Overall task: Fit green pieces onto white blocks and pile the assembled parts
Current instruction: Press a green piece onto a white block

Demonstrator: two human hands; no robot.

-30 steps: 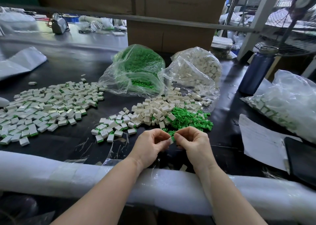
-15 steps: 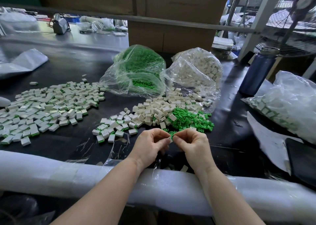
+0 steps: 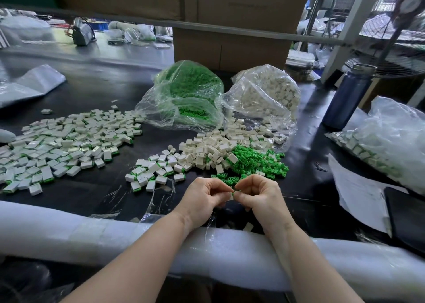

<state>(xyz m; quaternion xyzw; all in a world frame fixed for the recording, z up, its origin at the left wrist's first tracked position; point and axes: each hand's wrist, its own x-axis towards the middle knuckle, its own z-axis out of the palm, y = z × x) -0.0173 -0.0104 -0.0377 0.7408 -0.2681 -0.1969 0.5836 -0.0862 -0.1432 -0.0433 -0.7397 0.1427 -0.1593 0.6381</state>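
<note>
My left hand (image 3: 202, 200) and my right hand (image 3: 259, 198) meet fingertip to fingertip near the table's front edge. The left pinches a small white block (image 3: 229, 196), and the right pinches a green piece (image 3: 235, 191) against it; fingers hide most of both. Just beyond lie loose green pieces (image 3: 257, 161) and loose white blocks (image 3: 213, 149). A small group of assembled parts (image 3: 151, 176) sits left of the hands, and a broad spread of assembled parts (image 3: 64, 145) covers the left of the black table (image 3: 87, 190).
Two clear bags stand behind the piles, a bag of green pieces (image 3: 188, 95) and a bag of white blocks (image 3: 266, 95). At the right are a blue bottle (image 3: 347, 96), another filled bag (image 3: 388, 141), papers (image 3: 358, 196) and a black tablet (image 3: 407, 215). White foam padding (image 3: 69, 236) lines the front edge.
Both hands stay together at the same spot, fingers shifting slightly on the block and green piece. The view has moved a little.
</note>
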